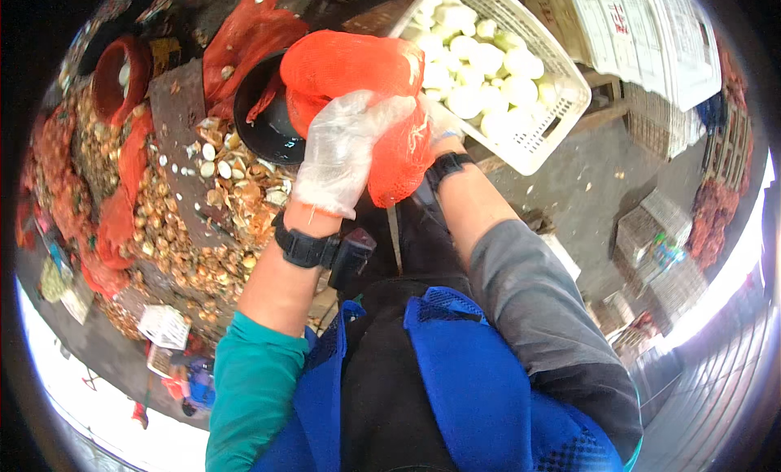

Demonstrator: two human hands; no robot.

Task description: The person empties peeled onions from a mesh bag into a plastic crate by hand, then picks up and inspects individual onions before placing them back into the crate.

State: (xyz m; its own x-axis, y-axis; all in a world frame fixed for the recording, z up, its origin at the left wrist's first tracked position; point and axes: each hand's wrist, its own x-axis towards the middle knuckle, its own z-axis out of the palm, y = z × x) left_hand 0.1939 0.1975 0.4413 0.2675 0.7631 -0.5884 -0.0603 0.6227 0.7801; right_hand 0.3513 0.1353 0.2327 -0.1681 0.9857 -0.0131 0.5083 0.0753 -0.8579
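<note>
My left hand, in a thin whitish glove, is closed on a bunched red mesh bag held up in front of me. Part of the bag hangs down between my wrists. My right hand is at the bag's right side, its fingers mostly hidden behind the mesh. Just left of the bag stands a black tub with a bit of red mesh over its rim. A white plastic crate beyond my right hand is heaped with peeled onions.
Unpeeled onions and loose skins cover the ground at left, around a brown board. More red netting lies behind the tub. White crates are stacked at far right, with grey crates nearer. A small white basket sits lower left.
</note>
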